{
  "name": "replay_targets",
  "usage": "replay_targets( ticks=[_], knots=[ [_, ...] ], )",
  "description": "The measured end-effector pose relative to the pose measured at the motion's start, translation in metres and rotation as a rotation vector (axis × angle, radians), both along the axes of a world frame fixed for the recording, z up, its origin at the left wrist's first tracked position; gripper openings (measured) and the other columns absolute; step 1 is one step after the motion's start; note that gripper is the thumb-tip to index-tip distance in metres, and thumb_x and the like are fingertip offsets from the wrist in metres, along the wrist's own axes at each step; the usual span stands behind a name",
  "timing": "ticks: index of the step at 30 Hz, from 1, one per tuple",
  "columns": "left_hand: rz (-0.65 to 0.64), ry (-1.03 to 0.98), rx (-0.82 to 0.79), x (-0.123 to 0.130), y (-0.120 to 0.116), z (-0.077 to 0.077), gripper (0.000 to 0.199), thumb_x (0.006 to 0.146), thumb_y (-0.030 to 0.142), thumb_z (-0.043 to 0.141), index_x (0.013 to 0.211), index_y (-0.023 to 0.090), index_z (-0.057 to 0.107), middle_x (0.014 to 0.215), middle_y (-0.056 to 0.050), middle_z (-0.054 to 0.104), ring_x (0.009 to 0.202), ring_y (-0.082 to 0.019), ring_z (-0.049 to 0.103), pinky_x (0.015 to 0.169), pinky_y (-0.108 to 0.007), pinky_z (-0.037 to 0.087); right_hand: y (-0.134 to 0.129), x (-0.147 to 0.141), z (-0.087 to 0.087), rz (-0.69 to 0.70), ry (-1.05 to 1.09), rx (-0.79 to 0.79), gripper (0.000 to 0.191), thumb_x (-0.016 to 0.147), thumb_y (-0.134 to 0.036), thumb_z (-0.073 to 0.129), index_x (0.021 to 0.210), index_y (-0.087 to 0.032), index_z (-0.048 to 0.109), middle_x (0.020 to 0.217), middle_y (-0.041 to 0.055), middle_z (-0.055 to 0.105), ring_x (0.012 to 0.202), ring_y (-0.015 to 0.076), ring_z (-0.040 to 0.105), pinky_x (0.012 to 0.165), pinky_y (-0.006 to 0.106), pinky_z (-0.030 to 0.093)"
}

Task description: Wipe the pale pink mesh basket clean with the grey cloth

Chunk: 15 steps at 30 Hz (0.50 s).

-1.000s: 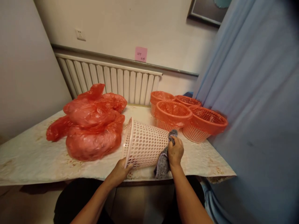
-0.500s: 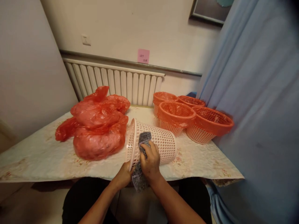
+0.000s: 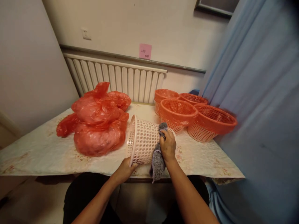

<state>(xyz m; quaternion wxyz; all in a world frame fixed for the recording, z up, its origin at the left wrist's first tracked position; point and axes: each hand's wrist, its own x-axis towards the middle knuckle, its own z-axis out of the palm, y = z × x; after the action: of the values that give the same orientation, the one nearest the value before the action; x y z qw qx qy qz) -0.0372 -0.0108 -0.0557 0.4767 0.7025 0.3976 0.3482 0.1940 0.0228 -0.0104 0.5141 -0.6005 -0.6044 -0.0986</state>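
A pale pink perforated basket [image 3: 144, 140] lies on its side on the table, its open rim facing left. My left hand [image 3: 124, 170] grips the lower part of that rim. My right hand [image 3: 168, 145] is closed on a grey cloth [image 3: 158, 163] and presses it against the basket's side near the base. The cloth's loose end hangs down below my right hand, towards the table's front edge.
Red plastic bags [image 3: 100, 137] are heaped on the left of the table [image 3: 42, 152]. Several baskets with red liners [image 3: 178, 113] stand at the back right, beside a blue curtain [image 3: 252, 93]. A radiator [image 3: 116, 74] runs along the wall behind.
My right hand and the cloth have moved right along the basket, from near the rim to near the base. My left hand still grips the rim. The view has shifted slightly.
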Motion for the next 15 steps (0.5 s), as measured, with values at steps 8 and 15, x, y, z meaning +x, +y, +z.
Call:
replay_targets(
  ticks=[8,15],
  knots=[
    [0.168,-0.197,-0.025,0.012,-0.003,0.044,0.043,0.075,0.036,0.062,0.112,0.014,0.057,0.107,-0.009,0.069,0.103,-0.027,0.064,0.094,-0.041,0.048,0.0,-0.005,-0.017,-0.015,-0.03,-0.019,0.033,0.079,-0.011,0.046,0.105,-0.02,0.065,0.111,0.0095,0.06,0.106,0.0222,0.052,0.096,0.038,0.042],
    [0.519,-0.285,0.407,0.042,-0.053,0.121,0.02,0.082,0.038,0.061,0.072,0.022,0.053,0.085,-0.006,0.06,0.087,-0.021,0.059,0.086,-0.037,0.048,-0.003,-0.007,-0.017,-0.02,-0.022,-0.027,0.033,0.08,-0.011,0.046,0.105,-0.019,0.065,0.108,0.0094,0.061,0.104,0.0223,0.053,0.094,0.038,0.043]
  ],
)
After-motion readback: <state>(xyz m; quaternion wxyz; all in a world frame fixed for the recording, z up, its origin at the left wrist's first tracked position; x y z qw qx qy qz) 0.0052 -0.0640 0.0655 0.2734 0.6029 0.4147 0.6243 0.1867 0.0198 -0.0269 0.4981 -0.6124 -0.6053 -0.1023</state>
